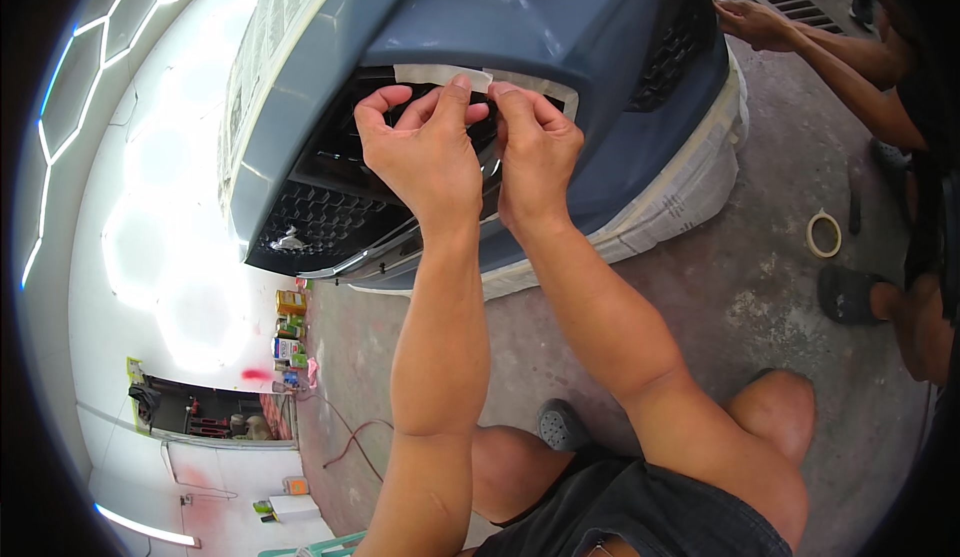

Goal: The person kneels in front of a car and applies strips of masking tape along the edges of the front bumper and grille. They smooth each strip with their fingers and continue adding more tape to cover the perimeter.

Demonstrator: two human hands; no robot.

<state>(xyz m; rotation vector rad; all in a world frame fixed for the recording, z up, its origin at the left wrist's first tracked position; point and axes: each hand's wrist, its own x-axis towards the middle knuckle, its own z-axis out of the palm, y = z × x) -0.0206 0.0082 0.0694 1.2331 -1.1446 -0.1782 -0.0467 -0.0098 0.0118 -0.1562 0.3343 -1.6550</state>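
Observation:
A pale strip of masking tape (415, 74) runs along the upper edge of a dark opening in the blue-grey car bumper (480, 32). My left hand (425, 147) is closed, its thumb pressed on the strip and the other fingers curled. Beside it, my right hand (540, 152) pinches the right end of the same strip between thumb and fingers. More tape borders the opening just right of my right hand. Behind both hands lies the black honeycomb grille (325, 217), partly hidden by my left hand and wrist.
Masking paper (670, 197) skirts the bumper's lower edge. At right, another person's hands (755, 25) touch the car's far side. A tape roll (824, 234) lies on the concrete floor near that person's shoe. Cans (290, 327) line the wall, with a red hose (350, 435) nearby.

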